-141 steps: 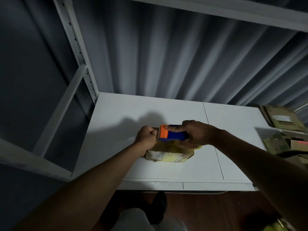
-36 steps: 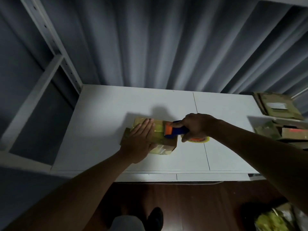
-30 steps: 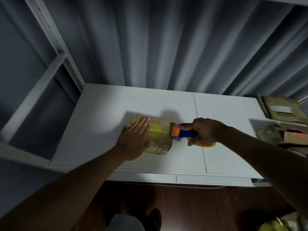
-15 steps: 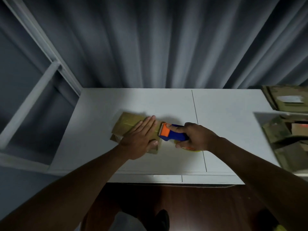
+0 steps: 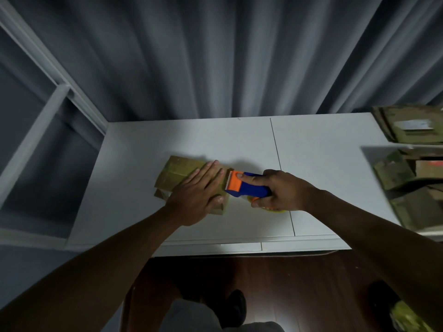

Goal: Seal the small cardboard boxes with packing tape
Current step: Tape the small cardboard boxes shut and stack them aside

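The right hand's (image 5: 285, 191) fingers (image 5: 251, 179) wrap the tape gun (image 5: 247, 186), its toothed edge at the box's (image 5: 182, 173) right end, probably to cut the strip. The left hand (image 5: 196, 192) lies flat with fingers spread on the box, pinning it mid-surface (image 5: 323, 164); more boxes (image 5: 407, 149) wait far right.

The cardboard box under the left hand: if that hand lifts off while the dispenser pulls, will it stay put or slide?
Likely slide. The cardboard box looks small and low on a smooth white table, so probably light. The left hand lies flat on it, seemingly pinning it. The tape dispenser in the right hand sits at its right edge; tipping seems unlikely.
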